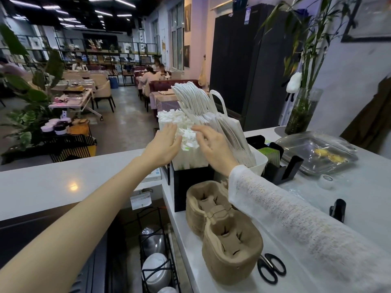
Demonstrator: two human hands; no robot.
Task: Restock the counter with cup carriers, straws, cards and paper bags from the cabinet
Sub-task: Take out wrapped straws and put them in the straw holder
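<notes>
paper-wrapped white straws (179, 127) stand packed upright in a tall black box (190, 187) at the corner of your white tabletop (53, 182). your left hand (164, 144) lies flat against the left side of the bundle, fingers straight and close together. your right hand (213, 144) rests on the right side of the straw tops, fingers spread and relaxed, gripping nothing. white paper bags with twisted handles (203, 108) lean in a white bin (259, 161) just right of the straws. green cards (271, 155) sit in a black holder (289, 168) beside that bin. a stack of brown pulp cup carriers (224, 235) rests on the tabletop near you, with black-handled scissors (270, 269) just beside it.
</notes>
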